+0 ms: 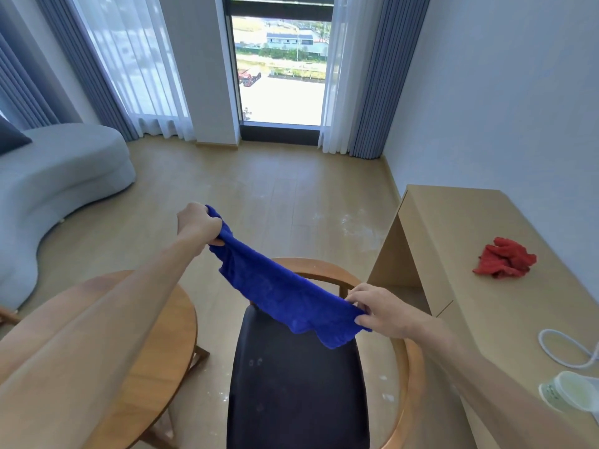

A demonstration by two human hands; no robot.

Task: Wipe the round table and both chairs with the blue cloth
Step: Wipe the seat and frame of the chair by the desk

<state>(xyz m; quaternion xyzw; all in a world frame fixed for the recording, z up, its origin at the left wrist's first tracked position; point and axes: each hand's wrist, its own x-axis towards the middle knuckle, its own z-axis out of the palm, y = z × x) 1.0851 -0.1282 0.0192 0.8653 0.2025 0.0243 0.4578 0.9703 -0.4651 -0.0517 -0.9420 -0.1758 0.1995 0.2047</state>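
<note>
The blue cloth (278, 286) hangs stretched in the air between both hands, above a chair. My left hand (199, 223) grips its far upper end. My right hand (376, 307) pinches its near lower end. Below them stands a chair (291, 384) with a dark seat and a curved wooden back rail. The round wooden table (155, 367) sits at lower left, partly hidden by my left arm. A bit of wood at the far left edge may belong to a second chair; I cannot tell.
A light wooden desk (470, 254) runs along the right wall, carrying a red cloth (504, 257), a white cable loop (564, 348) and a paper cup (567, 393). A grey curved sofa (64, 176) fills the left. Floor-length curtains frame a window (282, 69) ahead.
</note>
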